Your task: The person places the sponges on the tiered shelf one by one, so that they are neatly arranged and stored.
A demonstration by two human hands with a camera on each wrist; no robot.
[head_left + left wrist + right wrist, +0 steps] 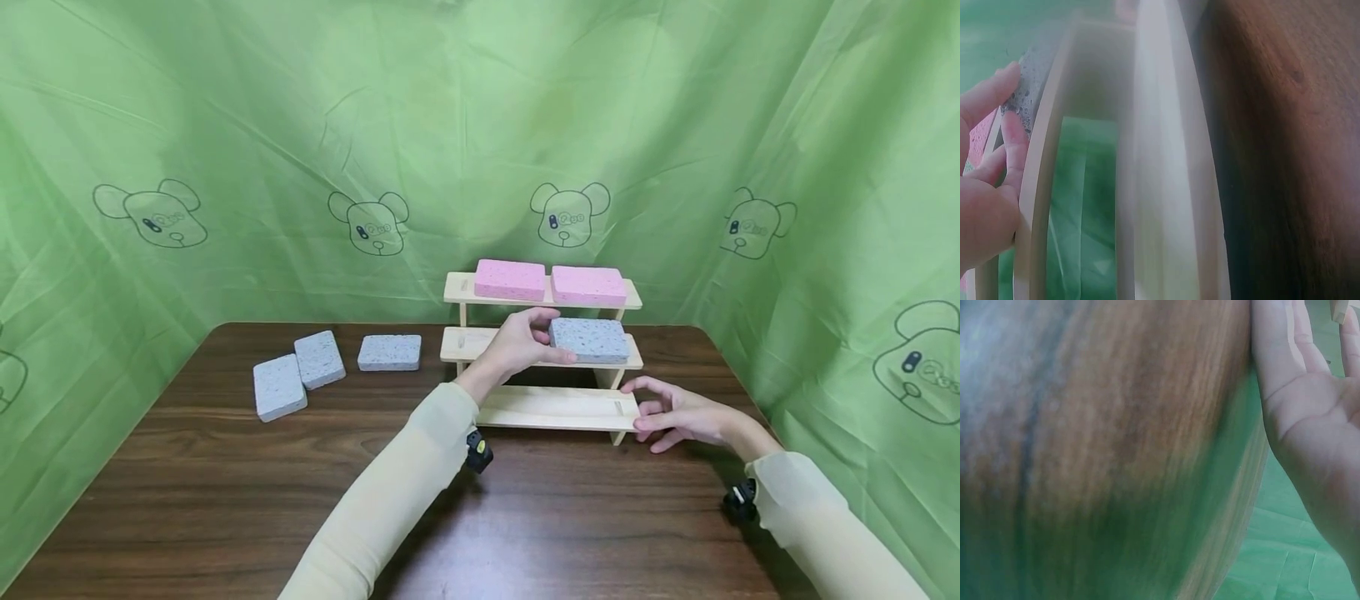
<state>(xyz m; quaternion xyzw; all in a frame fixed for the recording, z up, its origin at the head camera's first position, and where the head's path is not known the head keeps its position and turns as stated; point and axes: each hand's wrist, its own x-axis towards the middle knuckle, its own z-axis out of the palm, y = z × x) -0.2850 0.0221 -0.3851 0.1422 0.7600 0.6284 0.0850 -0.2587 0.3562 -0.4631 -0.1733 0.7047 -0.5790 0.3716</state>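
Watch the near edge first: the pale blue speckled rectangular sponge (591, 340) in your left hand (521, 340) is at the right part of the middle tier (468, 342) of the pale wooden three-tier rack (551, 408), and its near side comes right to that tier's front edge. You pinch it by its left end, thumb in front and fingers behind. Whether its underside rests fully on the wood, you cannot tell from here. If you let go while it overhangs, it could tip forward onto the lower tier.

Your right hand (686, 412) pinches the right end of the bottom tier, thumb at the front edge and index finger at the back. Pull or push unevenly there and the rack, which looks light, could slide or twist on the dark wood-grain counter (510, 508). A jolt might also shift the left pink rectangular sponge (510, 279) and the right pink rectangular sponge (588, 286), which lie flat on the top tier just above your left fingers; lifting that hand straight up could knock the shelf's underside.

Three more blue sponges (389, 352) lie on the counter, well left of the rack; your left sleeve could brush the rack's lower tier if you swing that arm towards them too low.
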